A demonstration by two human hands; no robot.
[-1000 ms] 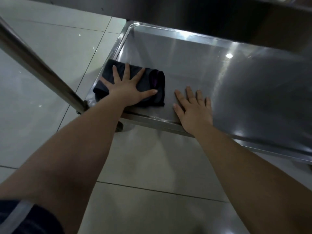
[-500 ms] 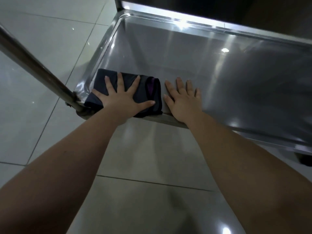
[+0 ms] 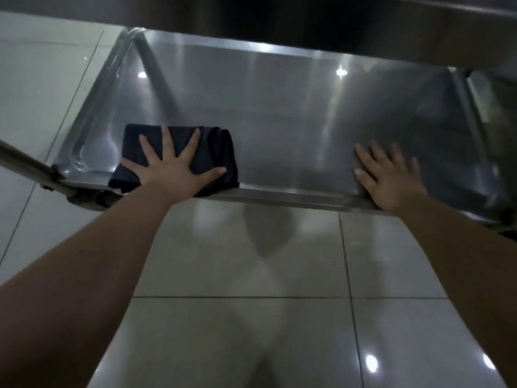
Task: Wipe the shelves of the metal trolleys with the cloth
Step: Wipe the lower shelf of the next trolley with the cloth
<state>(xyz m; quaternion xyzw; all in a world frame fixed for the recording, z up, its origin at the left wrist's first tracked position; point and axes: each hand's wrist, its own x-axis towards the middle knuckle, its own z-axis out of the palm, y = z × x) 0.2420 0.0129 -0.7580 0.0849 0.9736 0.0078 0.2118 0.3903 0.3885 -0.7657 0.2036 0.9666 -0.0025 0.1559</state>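
left hand (image 3: 173, 169) lies flat, fingers spread, pressing the dark folded cloth (image 3: 134, 138) onto the shelf (image 3: 279, 107) by its near edge, toward the left. right hand (image 3: 389, 177) rests flat and open on bare metal, holding nothing. half a second ago it lay just beside the cloth; now well apart.

Steel trolley shelf (image 3: 279, 121), raised rim, dark folded cloth (image 3: 134, 138) flat near front-left corner, right hand (image 3: 391, 180) flat at front-right edge, tiled floor (image 3: 237, 275) beneath
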